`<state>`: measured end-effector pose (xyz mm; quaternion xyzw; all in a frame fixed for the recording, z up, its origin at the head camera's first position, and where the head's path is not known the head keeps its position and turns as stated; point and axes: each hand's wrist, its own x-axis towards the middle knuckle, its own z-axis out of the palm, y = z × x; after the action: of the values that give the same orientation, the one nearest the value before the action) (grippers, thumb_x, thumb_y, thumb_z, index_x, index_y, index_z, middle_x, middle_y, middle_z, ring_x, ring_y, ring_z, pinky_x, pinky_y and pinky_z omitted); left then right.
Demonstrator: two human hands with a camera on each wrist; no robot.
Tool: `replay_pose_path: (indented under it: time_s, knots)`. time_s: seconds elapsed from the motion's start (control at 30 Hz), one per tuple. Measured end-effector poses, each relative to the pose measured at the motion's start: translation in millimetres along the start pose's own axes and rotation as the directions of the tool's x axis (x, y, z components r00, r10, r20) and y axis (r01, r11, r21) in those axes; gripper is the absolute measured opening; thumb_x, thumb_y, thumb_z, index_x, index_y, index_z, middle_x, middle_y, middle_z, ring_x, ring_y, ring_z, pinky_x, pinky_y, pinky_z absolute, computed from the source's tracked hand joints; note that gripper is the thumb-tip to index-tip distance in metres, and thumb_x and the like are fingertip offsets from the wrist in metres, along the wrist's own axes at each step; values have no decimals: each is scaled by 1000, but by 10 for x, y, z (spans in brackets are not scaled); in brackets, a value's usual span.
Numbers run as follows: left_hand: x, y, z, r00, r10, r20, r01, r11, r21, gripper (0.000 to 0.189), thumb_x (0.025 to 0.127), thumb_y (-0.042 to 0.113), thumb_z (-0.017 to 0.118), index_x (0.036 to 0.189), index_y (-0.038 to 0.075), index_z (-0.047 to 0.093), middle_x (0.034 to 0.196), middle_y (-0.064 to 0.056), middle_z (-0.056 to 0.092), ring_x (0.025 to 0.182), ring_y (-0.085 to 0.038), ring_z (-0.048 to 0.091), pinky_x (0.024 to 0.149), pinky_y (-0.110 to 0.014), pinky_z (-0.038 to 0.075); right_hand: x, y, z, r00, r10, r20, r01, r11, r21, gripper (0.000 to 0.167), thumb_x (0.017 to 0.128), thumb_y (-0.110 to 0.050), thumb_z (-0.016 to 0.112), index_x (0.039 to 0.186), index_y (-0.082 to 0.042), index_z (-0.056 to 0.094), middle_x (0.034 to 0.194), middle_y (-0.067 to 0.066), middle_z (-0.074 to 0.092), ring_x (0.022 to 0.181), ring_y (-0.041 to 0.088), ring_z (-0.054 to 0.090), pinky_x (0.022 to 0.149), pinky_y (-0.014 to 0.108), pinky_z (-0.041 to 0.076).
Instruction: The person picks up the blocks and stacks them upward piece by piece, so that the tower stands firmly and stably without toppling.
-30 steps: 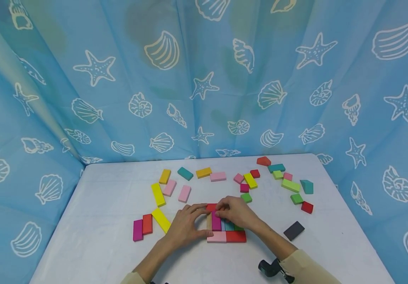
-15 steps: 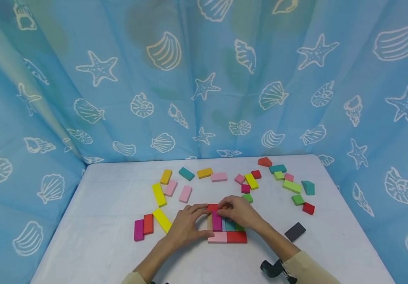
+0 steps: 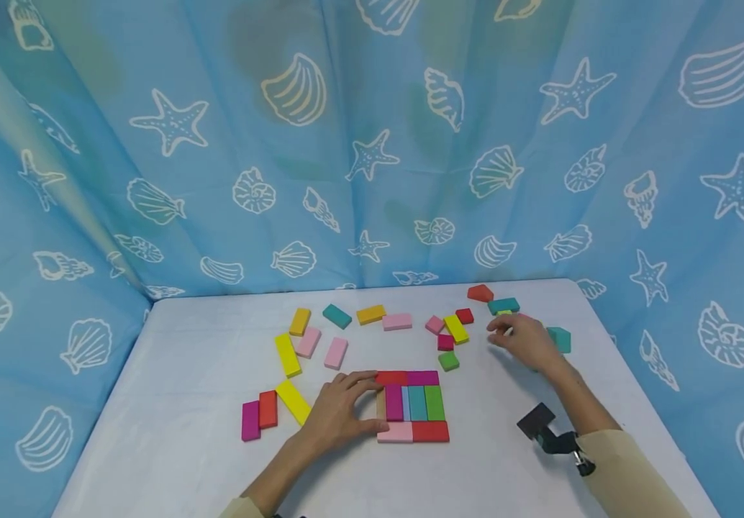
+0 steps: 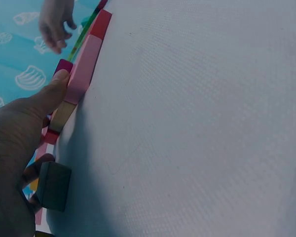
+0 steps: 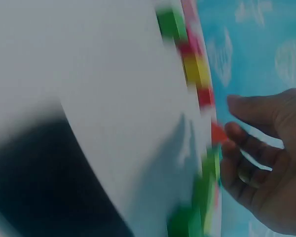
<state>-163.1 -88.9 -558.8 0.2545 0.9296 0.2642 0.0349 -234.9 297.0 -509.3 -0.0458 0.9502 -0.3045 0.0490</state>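
Coloured blocks lie together as a rectangle on the table. A red block (image 3: 391, 377) and a magenta block (image 3: 422, 378) form its far side. Along the near side run a pink block (image 3: 395, 432) and a red one (image 3: 431, 432); a teal block (image 3: 418, 403) and a green block (image 3: 434, 403) stand among those between. My left hand (image 3: 336, 414) rests at the left end, thumb at the pink block. In the left wrist view, a dark block (image 4: 55, 185) sits by the lower fingers. Fingers loosely bent, my right hand (image 3: 530, 344) hovers over the right-hand blocks, nothing visible in it.
Loose blocks lie around: yellow (image 3: 293, 401), magenta (image 3: 251, 421) and several others at left and back, with a teal block (image 3: 560, 339) at right. A black piece (image 3: 532, 420) lies near the right wrist. A blue shell-print curtain (image 3: 372, 208) surrounds the table.
My right hand has left the block rectangle and moved right, to above the scattered blocks. The magenta and green blocks at its right end now show fully. The left hand stays put.
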Motion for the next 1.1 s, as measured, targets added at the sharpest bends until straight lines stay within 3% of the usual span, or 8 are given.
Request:
replay_pose_path:
  time_s: [0.17,0.4,0.77,1.1]
  knots:
    - [-7,2,12,1000,1,10,-1,1000,-3,70,76,63,78,136,32,61,148,9,51,130,-18,49,103,-55,45,49,376,-278,999,31,36,-29,998,-58,27,93,-17,70,114,-1,67,113,21,57,101,35,55,86,51,53]
    - [-2,12,24,1000,-4,17,4,1000,-9,70,76,63,78,136,32,60,148,9,50,130,-19,49,103,-57,44,117,641,-419,992,70,108,-60,994,-95,31,91,-13,72,114,3,59,103,17,61,92,29,56,76,40,51]
    - [24,-4,-30,1000,-12,4,12,1000,2,70,75,64,78,136,32,61,148,9,50,130,-18,49,103,-57,44,209,558,-439,978,120,171,-99,987,-125,37,89,-12,74,118,0,55,107,19,61,95,32,56,84,46,54]
    - [10,-7,-9,1000,-14,19,14,1000,0,70,76,63,78,137,32,60,149,8,50,133,-20,48,105,-60,43,187,432,-333,975,92,201,-42,970,-240,39,86,-13,78,118,5,63,102,15,64,90,28,57,87,49,56]
